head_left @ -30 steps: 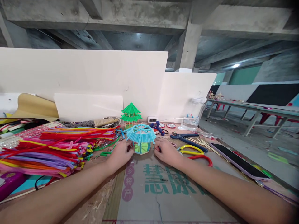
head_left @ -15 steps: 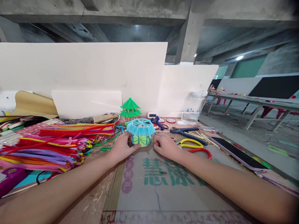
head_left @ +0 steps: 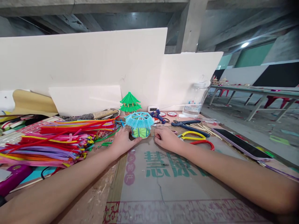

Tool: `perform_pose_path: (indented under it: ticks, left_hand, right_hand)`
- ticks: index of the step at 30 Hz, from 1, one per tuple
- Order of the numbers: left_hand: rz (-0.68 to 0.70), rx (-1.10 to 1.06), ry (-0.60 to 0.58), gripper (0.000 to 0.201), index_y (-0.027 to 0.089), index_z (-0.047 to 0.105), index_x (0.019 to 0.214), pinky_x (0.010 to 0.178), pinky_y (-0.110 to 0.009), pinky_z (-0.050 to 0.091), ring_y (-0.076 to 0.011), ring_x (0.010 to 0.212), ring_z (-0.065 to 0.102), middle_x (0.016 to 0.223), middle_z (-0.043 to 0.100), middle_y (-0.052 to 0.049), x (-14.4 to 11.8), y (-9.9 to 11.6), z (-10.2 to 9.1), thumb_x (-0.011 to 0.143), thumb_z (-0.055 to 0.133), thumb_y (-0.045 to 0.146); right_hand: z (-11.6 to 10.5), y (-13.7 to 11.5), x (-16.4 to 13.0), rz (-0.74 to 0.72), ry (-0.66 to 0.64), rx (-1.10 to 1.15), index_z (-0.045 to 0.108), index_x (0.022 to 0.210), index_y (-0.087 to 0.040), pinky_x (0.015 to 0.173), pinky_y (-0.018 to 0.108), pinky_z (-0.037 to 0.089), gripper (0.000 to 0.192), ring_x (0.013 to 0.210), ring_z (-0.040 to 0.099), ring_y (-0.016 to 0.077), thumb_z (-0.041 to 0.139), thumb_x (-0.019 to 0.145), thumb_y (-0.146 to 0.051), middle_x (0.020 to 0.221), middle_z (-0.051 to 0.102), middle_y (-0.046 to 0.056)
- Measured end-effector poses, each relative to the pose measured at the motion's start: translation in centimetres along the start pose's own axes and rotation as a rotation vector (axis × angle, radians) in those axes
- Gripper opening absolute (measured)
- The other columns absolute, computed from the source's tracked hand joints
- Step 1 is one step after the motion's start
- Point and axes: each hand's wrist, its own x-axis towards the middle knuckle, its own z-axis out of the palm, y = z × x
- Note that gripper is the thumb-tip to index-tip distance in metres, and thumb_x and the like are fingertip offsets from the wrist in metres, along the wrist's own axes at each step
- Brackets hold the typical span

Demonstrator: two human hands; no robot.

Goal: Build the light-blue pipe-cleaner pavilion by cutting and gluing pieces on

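Note:
A small round pavilion model [head_left: 139,119] with a fringed light-blue pipe-cleaner roof and a yellow-green base stands on the cardboard [head_left: 144,189]. My left hand [head_left: 122,139] closes around its left side, thumb along the front of the base and fingers partly hidden behind. To the right of the model, my right hand [head_left: 166,138] rests on the cardboard with its fingers curled in, and nothing shows in them. Just behind the model is a green two-tiered pipe-cleaner tower [head_left: 130,102]. A dark blue glue gun [head_left: 158,116] lies behind my right hand.
Bundles of coloured pipe cleaners [head_left: 58,140] cover the left side. Blue-handled pliers [head_left: 190,124], red-and-yellow-handled scissors [head_left: 198,140], wooden sticks [head_left: 210,132] and a phone [head_left: 240,143] lie right. A water jug [head_left: 193,101] and small digital clock [head_left: 153,109] stand by the white board [head_left: 105,62].
The camera view has tilted slightly downward, so the table things sit higher in the picture. Both hands and the pavilion model keep nearly the same places relative to each other.

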Motion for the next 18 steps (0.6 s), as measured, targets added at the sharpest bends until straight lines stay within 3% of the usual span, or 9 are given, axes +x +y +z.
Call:
perform_pose_path:
  ticks: [4, 8, 11, 18]
  left_hand:
    - [0.06, -0.04, 0.012, 0.048, 0.018, 0.062, 0.093, 0.08, -0.037, 0.045, -0.0294, 0.099, 0.059, 0.099, 0.064, -0.01, 0.16, -0.34, 0.39, 0.081, 0.058, 0.065]
    - [0.055, -0.104, -0.014, 0.045, 0.019, 0.062, 0.08, 0.08, -0.035, 0.045, -0.0266, 0.095, 0.059, 0.092, 0.064, -0.008, 0.21, -0.54, 0.39, 0.081, 0.059, 0.064]
    - [0.061, -0.13, 0.014, 0.042, 0.018, 0.062, 0.085, 0.081, -0.035, 0.044, -0.0259, 0.094, 0.06, 0.094, 0.064, -0.008, 0.06, -0.36, 0.1, 0.08, 0.062, 0.06]
    - [0.0, -0.174, -0.044, 0.023, 0.018, 0.06, 0.087, 0.068, -0.031, 0.041, -0.0211, 0.077, 0.059, 0.08, 0.063, -0.004, 0.06, -0.37, -0.1, 0.086, 0.058, 0.042]
  right_hand:
    - [-0.02, -0.02, 0.08, -0.001, -0.003, 0.014, 0.036, 0.064, -0.021, 0.065, 0.027, 0.029, 0.019, 0.069, 0.044, 0.0158, 0.051, 0.074, -0.013, 0.069, 0.046, 0.0]
    - [-0.23, -0.27, 0.09, -0.006, -0.008, 0.019, 0.035, 0.064, -0.021, 0.066, 0.027, 0.031, 0.021, 0.07, 0.045, 0.0154, 0.05, 0.075, -0.012, 0.069, 0.046, 0.0]
    - [-0.41, -0.41, 0.03, -0.013, -0.02, 0.02, 0.034, 0.064, -0.021, 0.065, 0.026, 0.031, 0.022, 0.068, 0.045, 0.0145, 0.05, 0.076, -0.012, 0.069, 0.048, 0.0]
    - [-0.45, -0.31, -0.05, 0.002, -0.019, 0.01, 0.035, 0.064, -0.021, 0.064, 0.026, 0.029, 0.021, 0.068, 0.044, 0.0146, 0.05, 0.076, -0.012, 0.067, 0.046, 0.0]
